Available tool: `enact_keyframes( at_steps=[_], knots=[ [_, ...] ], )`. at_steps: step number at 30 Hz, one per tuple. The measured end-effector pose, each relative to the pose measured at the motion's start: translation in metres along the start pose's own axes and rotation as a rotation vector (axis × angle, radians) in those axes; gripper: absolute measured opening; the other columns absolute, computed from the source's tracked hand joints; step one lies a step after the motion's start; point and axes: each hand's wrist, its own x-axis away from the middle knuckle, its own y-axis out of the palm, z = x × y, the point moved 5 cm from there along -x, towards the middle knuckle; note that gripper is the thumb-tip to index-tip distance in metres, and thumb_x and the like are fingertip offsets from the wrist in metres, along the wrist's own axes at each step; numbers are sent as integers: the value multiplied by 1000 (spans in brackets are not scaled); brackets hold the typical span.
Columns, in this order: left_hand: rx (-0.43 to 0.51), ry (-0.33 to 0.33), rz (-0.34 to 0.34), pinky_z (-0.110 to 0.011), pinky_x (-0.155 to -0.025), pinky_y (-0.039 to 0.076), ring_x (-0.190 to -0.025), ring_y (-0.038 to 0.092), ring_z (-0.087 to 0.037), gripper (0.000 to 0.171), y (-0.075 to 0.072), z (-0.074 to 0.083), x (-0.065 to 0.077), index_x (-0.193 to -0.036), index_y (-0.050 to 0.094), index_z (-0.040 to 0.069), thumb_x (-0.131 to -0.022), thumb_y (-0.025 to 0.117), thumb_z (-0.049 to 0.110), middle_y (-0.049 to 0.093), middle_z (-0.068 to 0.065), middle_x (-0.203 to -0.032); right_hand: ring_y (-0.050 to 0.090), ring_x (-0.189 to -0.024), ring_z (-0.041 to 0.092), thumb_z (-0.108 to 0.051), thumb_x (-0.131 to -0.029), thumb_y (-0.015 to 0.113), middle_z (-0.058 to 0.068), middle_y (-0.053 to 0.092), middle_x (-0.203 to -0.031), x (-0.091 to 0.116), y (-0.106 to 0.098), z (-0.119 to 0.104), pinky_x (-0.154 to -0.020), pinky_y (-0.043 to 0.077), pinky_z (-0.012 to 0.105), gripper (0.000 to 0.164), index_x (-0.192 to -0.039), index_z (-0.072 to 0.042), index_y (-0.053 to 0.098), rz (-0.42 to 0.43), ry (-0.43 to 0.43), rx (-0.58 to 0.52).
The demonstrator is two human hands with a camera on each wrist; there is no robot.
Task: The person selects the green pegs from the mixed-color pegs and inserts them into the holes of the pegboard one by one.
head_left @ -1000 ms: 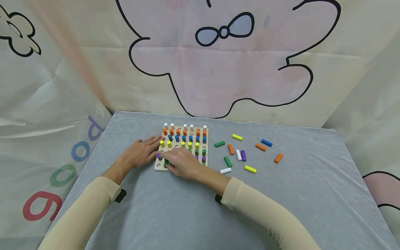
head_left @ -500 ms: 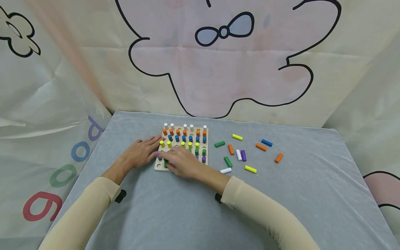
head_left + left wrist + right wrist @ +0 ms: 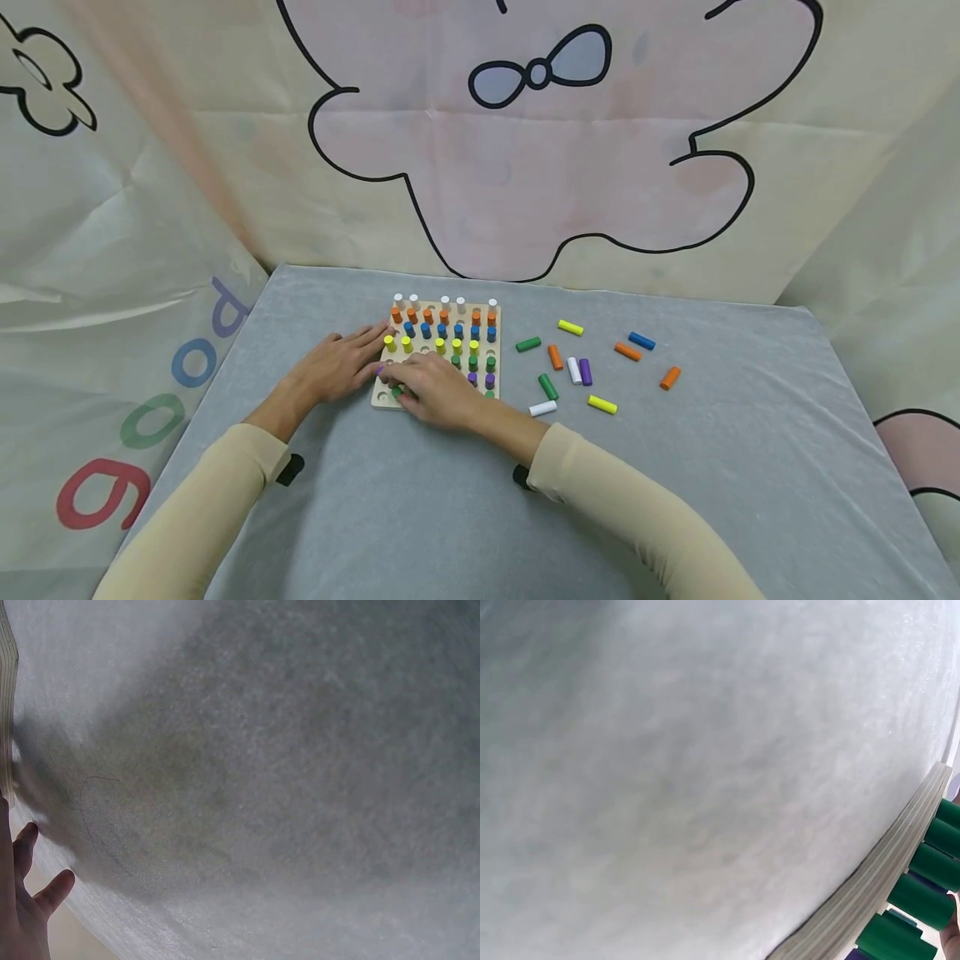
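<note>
A wooden peg board (image 3: 483, 402) holds rows of white, orange, blue, yellow, green and purple pegs. Against its left edge rests my left hand (image 3: 336, 364), fingers stretched along the side. My right hand (image 3: 442, 393) reaches over the lower left part, its fingertips at a purple peg (image 3: 380, 371) in the left column beside my left thumb; the grip is mostly hidden. A green peg (image 3: 397, 391) in the front row shows under that hand. In the right wrist view, several green pegs (image 3: 922, 900) line the board's edge. The left wrist view shows fingers (image 3: 54, 892) beside the board.
Loose pegs lie on the grey cloth right of the board, among them a purple peg (image 3: 586, 372), a white peg (image 3: 543, 408), a yellow peg (image 3: 602, 405) and a blue peg (image 3: 641, 340). A printed curtain (image 3: 525, 192) stands behind the table.
My right fingertips have moved slightly over the purple peg, covering more of it. The green peg beneath that hand looks shorter in view. My left hand and the loose pegs stay put.
</note>
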Motion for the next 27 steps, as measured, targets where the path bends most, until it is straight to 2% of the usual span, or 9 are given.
enact_keyframes(
  at_steps=[5, 11, 13, 17, 27],
  knots=[
    [0, -7, -15, -64, -103, 37, -146, 30, -36, 63, -2, 1, -1, -158, 26, 9, -106, 43, 40, 22, -10, -164, 61, -115, 16, -14, -92, 71, -2, 70, -120, 2, -2, 3, -102, 43, 33, 36, -128, -11, 65, -26, 18, 5],
    [11, -11, -32, -65, -104, 35, -146, 30, -37, 65, -2, 2, -1, -158, 25, 8, -105, 44, 42, 22, -12, -164, 61, -101, 12, -15, -93, 70, -1, 71, -115, 6, -13, 7, -93, 46, 29, 35, -128, -11, 66, -28, 32, -5],
    [14, -10, -32, -65, -105, 35, -146, 29, -37, 66, -3, 2, -1, -158, 26, 8, -105, 45, 42, 22, -12, -164, 61, -102, 13, -14, -92, 70, -1, 71, -116, 9, -19, 8, -94, 46, 29, 34, -126, -10, 67, -24, 32, -6],
    [17, -16, -40, -66, -105, 33, -147, 28, -36, 67, -2, 1, -1, -158, 25, 9, -104, 46, 43, 22, -11, -164, 62, -111, 15, -13, -92, 71, 1, 70, -119, 19, -30, 14, -100, 46, 32, 32, -123, -9, 68, -14, 37, 3],
    [22, -33, -57, -66, -107, 32, -148, 26, -36, 69, -1, 0, -1, -159, 23, 10, -104, 44, 46, 20, -10, -165, 63, -116, 22, -10, -88, 75, 5, 70, -120, 51, -57, 42, -103, 46, 41, 34, -121, -6, 69, 67, 75, 17]
  ],
)
